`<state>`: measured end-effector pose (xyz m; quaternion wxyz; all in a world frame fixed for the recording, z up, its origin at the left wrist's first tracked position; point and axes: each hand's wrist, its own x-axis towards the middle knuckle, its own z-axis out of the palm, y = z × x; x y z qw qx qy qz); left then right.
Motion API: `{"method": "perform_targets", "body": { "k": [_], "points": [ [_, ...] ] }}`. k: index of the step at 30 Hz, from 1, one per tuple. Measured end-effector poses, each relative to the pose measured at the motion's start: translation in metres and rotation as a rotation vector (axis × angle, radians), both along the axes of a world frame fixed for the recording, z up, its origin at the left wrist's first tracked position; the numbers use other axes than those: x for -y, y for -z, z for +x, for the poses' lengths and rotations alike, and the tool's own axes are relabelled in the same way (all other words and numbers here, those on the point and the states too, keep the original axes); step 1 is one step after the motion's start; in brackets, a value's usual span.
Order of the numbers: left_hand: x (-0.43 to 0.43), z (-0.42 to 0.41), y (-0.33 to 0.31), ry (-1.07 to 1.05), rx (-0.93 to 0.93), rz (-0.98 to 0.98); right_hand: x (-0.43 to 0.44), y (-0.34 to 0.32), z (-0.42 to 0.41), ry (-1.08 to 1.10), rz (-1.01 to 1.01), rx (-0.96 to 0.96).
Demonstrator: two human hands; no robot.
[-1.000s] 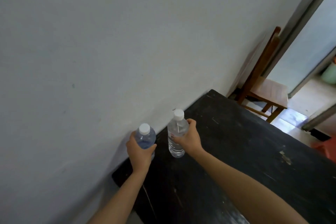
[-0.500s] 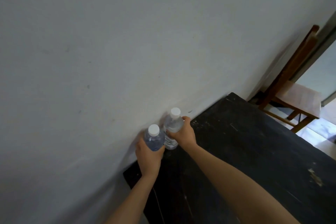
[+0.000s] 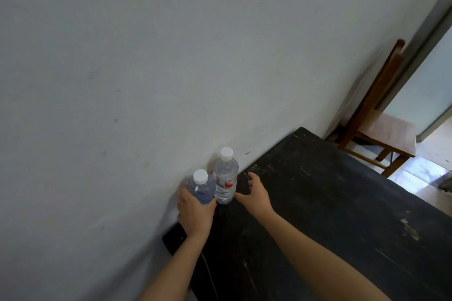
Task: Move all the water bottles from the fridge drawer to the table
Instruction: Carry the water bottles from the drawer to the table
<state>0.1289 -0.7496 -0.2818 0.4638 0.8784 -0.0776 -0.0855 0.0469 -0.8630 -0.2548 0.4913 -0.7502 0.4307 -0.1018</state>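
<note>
Two clear plastic water bottles stand against the pale, faintly scuffed wall (image 3: 146, 68) at the near corner of a black tabletop (image 3: 330, 203). The tabletop is matte wood, scratched and chipped, with pale worn patches toward its right edge. The blue-tinted bottle (image 3: 201, 187) has a white screw cap and a rounded shoulder; the left hand (image 3: 195, 212) is wrapped around its lower body, fingers curled closed on it. Just beside it, touching or nearly so, the red-labelled bottle (image 3: 225, 178) stands upright on the tabletop, ribbed near its base, also white-capped. The right hand (image 3: 255, 194) is beside that bottle with fingers spread loosely and nothing in its grasp. Beyond the tabletop's far end, a brown wooden chair (image 3: 381, 124) with a slatted seat stands by a doorway.
</note>
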Motion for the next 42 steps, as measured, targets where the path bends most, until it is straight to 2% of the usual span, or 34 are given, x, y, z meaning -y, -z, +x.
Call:
{"method": "perform_targets", "body": {
  "k": [5,9,19,27,34,42],
  "points": [
    [-0.021,-0.001,-0.004,0.065,0.071,0.044,-0.006,-0.005,-0.037,-0.029,-0.063,-0.069],
    [-0.042,-0.01,-0.009,0.071,0.058,0.129,-0.01,-0.011,-0.059,-0.067,-0.171,-0.101],
    [-0.097,-0.023,-0.017,0.178,0.162,0.161,-0.034,-0.018,-0.088,-0.162,-0.379,-0.109],
    [-0.116,-0.001,-0.021,0.287,0.232,0.121,-0.068,-0.022,-0.093,-0.069,-0.413,-0.113],
    [-0.136,0.031,-0.036,0.478,0.261,0.024,-0.108,-0.035,-0.079,0.155,-0.514,-0.099],
    [-0.169,0.06,-0.055,0.659,0.35,-0.114,-0.18,-0.045,-0.057,0.208,-0.613,-0.113]
  ]
}}
